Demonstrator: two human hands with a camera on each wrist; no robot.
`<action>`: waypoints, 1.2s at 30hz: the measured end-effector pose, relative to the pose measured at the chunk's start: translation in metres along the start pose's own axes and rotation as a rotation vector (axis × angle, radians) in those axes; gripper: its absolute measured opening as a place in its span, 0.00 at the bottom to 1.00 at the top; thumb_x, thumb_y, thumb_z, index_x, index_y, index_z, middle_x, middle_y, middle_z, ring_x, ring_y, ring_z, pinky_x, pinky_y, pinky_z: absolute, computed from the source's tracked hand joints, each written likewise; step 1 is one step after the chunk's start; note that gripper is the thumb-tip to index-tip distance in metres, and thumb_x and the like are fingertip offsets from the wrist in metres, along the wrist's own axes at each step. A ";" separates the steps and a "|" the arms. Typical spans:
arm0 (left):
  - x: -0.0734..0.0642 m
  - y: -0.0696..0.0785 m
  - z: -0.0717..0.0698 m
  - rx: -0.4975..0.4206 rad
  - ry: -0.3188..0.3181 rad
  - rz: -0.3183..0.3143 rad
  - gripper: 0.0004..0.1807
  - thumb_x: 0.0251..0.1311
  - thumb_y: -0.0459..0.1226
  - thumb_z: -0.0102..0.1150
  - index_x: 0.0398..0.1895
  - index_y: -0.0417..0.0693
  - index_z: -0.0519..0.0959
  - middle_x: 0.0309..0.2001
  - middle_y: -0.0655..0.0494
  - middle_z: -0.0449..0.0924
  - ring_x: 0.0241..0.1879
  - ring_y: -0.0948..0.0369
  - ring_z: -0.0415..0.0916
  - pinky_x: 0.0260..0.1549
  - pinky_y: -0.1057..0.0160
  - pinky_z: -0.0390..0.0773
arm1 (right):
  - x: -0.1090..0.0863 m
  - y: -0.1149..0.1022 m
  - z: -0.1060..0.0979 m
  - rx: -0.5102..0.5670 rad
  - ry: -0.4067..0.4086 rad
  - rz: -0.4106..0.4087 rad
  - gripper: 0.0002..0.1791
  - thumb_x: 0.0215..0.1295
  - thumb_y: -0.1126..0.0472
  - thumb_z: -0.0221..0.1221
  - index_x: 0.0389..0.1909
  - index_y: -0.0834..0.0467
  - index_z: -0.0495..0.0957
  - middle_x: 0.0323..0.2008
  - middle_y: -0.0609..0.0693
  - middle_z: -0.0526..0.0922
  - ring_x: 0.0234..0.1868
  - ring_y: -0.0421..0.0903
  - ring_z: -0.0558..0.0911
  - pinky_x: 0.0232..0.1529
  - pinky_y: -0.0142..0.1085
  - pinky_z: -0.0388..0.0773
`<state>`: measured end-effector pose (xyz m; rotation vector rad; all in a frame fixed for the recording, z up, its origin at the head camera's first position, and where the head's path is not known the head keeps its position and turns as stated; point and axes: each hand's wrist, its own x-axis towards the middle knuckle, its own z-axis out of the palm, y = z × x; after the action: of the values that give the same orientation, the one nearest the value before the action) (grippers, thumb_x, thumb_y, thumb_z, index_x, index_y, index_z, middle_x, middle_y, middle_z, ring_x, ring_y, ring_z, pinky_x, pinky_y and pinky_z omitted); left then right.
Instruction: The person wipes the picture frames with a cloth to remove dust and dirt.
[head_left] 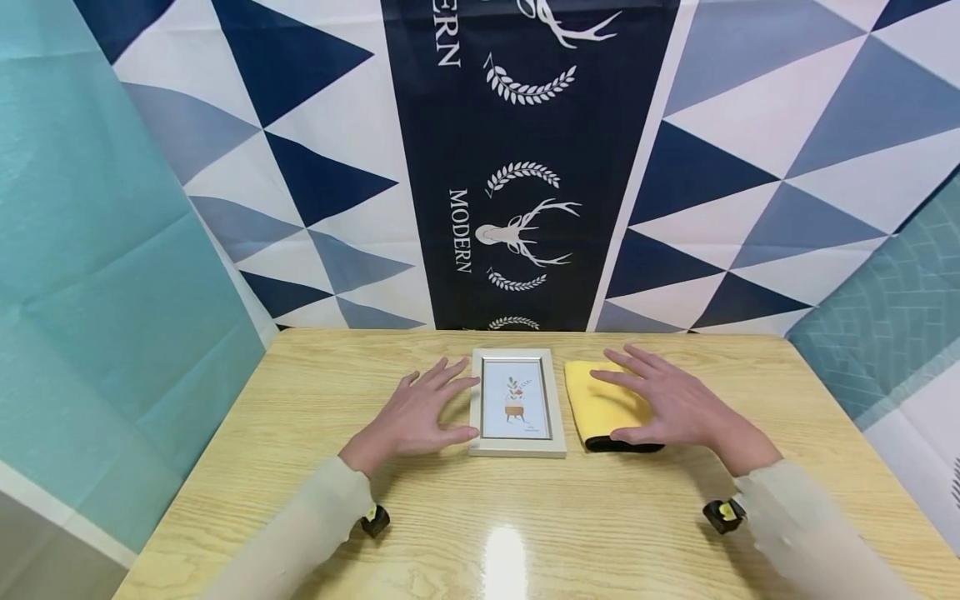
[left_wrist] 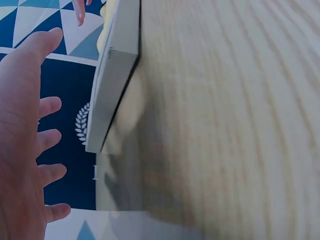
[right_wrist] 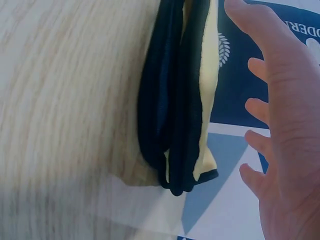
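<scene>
A pale picture frame (head_left: 558, 417) lies face up on the wooden table, its print showing a plant in an orange pot on legs. Beside its left edge hovers my left hand (head_left: 423, 410), fingers spread and holding nothing. In the left wrist view the frame's side (left_wrist: 112, 85) stands a little way from that hand (left_wrist: 22, 135). Just right of the frame is a folded yellow cloth (head_left: 592, 396) with black edging. My right hand (head_left: 671, 400) is held over the cloth's right part with fingers apart and nothing in them. The right wrist view shows the cloth's dark folded edge (right_wrist: 187, 100) near that hand (right_wrist: 295, 120).
The light wooden table (head_left: 420, 517) reaches back to a wall covering (head_left: 525, 125) with triangles, deer heads and lettering. Teal sheeting (head_left: 112, 250) hangs at the left. Small black wrist devices sit under each cuff, at the left (head_left: 375, 521) and right (head_left: 723, 516).
</scene>
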<state>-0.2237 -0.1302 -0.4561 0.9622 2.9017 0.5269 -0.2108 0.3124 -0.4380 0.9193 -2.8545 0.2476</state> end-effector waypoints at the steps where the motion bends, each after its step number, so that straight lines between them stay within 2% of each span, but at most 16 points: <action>1: 0.000 -0.001 0.002 -0.007 -0.001 -0.002 0.46 0.71 0.69 0.60 0.88 0.64 0.67 0.94 0.55 0.53 0.93 0.41 0.50 0.82 0.20 0.58 | 0.001 0.000 0.001 0.002 -0.004 0.002 0.50 0.60 0.26 0.74 0.82 0.39 0.75 0.86 0.59 0.71 0.85 0.74 0.68 0.69 0.79 0.76; 9: -0.003 -0.006 0.012 -0.046 0.013 0.024 0.42 0.70 0.66 0.64 0.82 0.61 0.75 0.91 0.53 0.62 0.92 0.42 0.55 0.81 0.24 0.64 | 0.000 0.004 0.008 0.036 -0.071 0.027 0.47 0.61 0.26 0.73 0.79 0.42 0.79 0.86 0.60 0.70 0.85 0.80 0.63 0.69 0.80 0.75; 17: -0.004 -0.005 0.017 -0.065 0.029 0.049 0.35 0.68 0.64 0.68 0.74 0.63 0.83 0.87 0.55 0.70 0.89 0.42 0.62 0.74 0.26 0.72 | -0.002 0.006 0.012 0.078 -0.135 0.052 0.48 0.62 0.27 0.74 0.80 0.43 0.78 0.86 0.61 0.70 0.84 0.83 0.64 0.54 0.76 0.84; 25: -0.003 -0.005 0.021 -0.062 0.039 0.057 0.31 0.69 0.61 0.69 0.71 0.63 0.84 0.85 0.55 0.73 0.82 0.44 0.75 0.70 0.30 0.77 | 0.002 0.001 0.015 0.031 -0.173 0.081 0.45 0.65 0.27 0.72 0.80 0.40 0.78 0.84 0.58 0.74 0.82 0.80 0.70 0.55 0.76 0.83; 29: -0.003 -0.006 0.022 -0.077 0.030 0.054 0.31 0.69 0.61 0.69 0.71 0.63 0.84 0.85 0.55 0.73 0.80 0.43 0.77 0.70 0.31 0.76 | 0.005 -0.001 0.016 0.005 -0.169 0.077 0.42 0.66 0.31 0.73 0.78 0.42 0.80 0.81 0.59 0.78 0.79 0.80 0.74 0.54 0.75 0.84; 33: -0.004 -0.006 0.022 -0.084 0.024 0.052 0.31 0.69 0.61 0.70 0.71 0.63 0.84 0.85 0.55 0.73 0.80 0.42 0.77 0.69 0.30 0.76 | 0.007 -0.003 0.017 -0.020 -0.128 0.036 0.34 0.70 0.42 0.73 0.74 0.46 0.84 0.75 0.61 0.83 0.66 0.71 0.88 0.48 0.62 0.89; 36: -0.004 -0.007 0.023 -0.088 0.025 0.048 0.31 0.68 0.62 0.70 0.71 0.64 0.84 0.85 0.55 0.73 0.81 0.42 0.76 0.70 0.30 0.75 | 0.009 -0.005 0.017 -0.058 -0.074 -0.014 0.28 0.69 0.52 0.74 0.69 0.51 0.88 0.69 0.62 0.88 0.52 0.61 0.93 0.37 0.49 0.86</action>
<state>-0.2210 -0.1306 -0.4799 1.0225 2.8561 0.6680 -0.2169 0.2998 -0.4527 0.9559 -2.9042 0.1308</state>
